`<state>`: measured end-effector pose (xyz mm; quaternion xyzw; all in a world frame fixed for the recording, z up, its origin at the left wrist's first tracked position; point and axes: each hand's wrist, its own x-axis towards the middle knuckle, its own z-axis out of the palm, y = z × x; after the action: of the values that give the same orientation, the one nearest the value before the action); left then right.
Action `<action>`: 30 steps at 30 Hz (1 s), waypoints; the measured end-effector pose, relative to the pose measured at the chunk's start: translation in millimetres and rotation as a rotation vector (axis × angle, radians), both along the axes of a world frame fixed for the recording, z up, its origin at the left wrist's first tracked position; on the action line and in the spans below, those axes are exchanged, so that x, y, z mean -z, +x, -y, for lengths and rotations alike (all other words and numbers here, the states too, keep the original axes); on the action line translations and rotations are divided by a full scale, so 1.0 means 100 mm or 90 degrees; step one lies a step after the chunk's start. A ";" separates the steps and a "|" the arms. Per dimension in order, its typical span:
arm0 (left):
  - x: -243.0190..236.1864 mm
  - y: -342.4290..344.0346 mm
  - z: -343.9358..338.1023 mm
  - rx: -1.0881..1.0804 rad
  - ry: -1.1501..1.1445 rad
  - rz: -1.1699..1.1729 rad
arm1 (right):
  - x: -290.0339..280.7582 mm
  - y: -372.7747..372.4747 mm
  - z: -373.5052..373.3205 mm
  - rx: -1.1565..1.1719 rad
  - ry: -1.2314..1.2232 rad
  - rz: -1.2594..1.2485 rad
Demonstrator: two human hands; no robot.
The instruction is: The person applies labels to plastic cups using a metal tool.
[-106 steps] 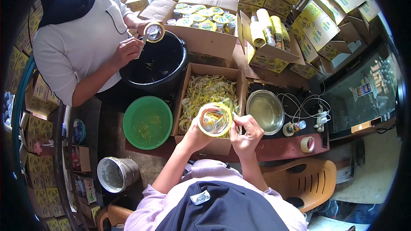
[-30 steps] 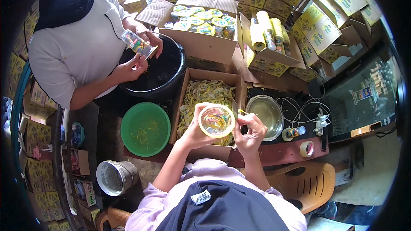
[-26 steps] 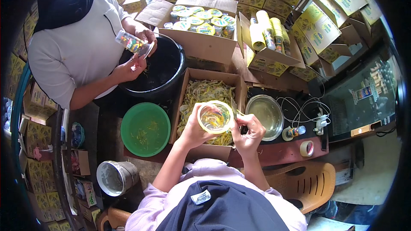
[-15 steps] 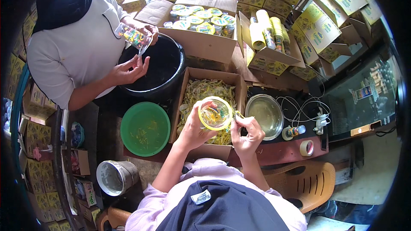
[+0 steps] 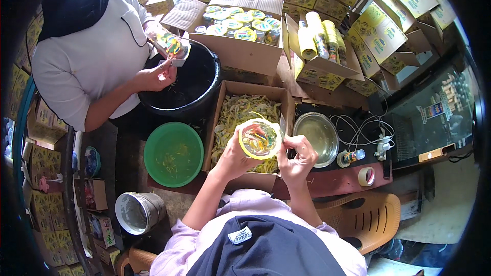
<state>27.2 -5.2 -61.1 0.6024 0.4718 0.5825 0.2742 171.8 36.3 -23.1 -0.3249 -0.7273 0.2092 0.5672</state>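
Observation:
My left hand (image 5: 235, 152) is wrapped around a clear plastic cup with a yellow rim (image 5: 259, 138). The cup's mouth faces up toward me, and colourful print shows through its wall. Pinched in my right hand (image 5: 296, 159) is a thin, flat, grey blade-like tool (image 5: 283, 126), upright against the right side of the rim. Both hands are above a cardboard box (image 5: 289, 103) filled with thin yellowish strips (image 5: 245, 110). Across on the left, a co-worker's hands (image 5: 156, 75) hold another printed clear cup (image 5: 171, 45) over a black tub (image 5: 214, 84).
A green basin (image 5: 149, 156) with a few strips is at left, above a whitish bucket (image 5: 123, 214). A metal bowl (image 5: 335, 148), tangled white cables (image 5: 360, 128), a small bottle (image 5: 352, 157) and a tape roll (image 5: 366, 176) lie right. Open cartons of lidded cups (image 5: 240, 53) stand behind.
The blade-like tool now stands up beside the rim, and the cup has tilted slightly in my left hand. The co-worker's cup has turned, and their lower hand has moved up to it.

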 end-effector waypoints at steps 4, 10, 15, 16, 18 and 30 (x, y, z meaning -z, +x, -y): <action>0.05 -0.01 0.00 0.037 -0.036 0.046 | -0.02 -0.02 -0.01 -0.016 -0.017 -0.007; -0.04 -0.06 -0.01 -0.051 0.018 -0.031 | -0.01 0.07 -0.05 0.035 0.032 0.042; -0.08 -0.12 0.00 -0.052 0.016 -0.046 | -0.06 0.16 -0.06 0.031 0.218 0.205; -0.08 -0.12 0.00 -0.050 0.017 -0.055 | -0.07 0.16 -0.07 0.019 0.225 0.208; -0.09 -0.12 0.01 -0.047 0.019 -0.065 | -0.07 0.14 -0.07 0.021 0.215 0.206; -0.14 -0.17 -0.02 -0.021 0.033 -0.087 | -0.09 0.16 -0.09 0.005 0.235 0.248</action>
<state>10.1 -3.2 -47.5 0.6398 0.4836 0.5568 0.2162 187.4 45.1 -13.7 -0.2527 -0.8473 0.0047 0.4671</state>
